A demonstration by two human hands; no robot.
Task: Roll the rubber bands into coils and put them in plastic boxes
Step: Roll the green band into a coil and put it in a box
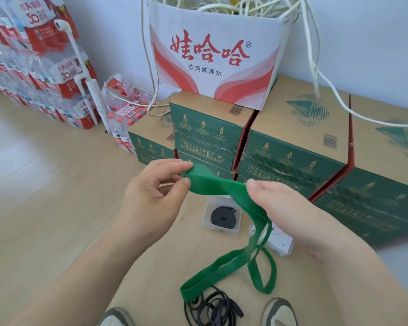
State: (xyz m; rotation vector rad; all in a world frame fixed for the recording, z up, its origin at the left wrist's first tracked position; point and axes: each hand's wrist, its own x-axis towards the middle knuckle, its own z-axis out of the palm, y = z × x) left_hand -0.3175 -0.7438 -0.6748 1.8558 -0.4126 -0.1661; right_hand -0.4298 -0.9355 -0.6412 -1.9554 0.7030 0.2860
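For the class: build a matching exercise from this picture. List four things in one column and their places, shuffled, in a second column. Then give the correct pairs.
Things
1. green band
2. coiled black band
3. loose black bands
4. white cords

Places
A. in the red-and-white carton
B. lying between the two shoes
C. held up by the left hand and right hand
D. inside the clear plastic box

Pairs: 1-C, 2-D, 3-B, 4-A
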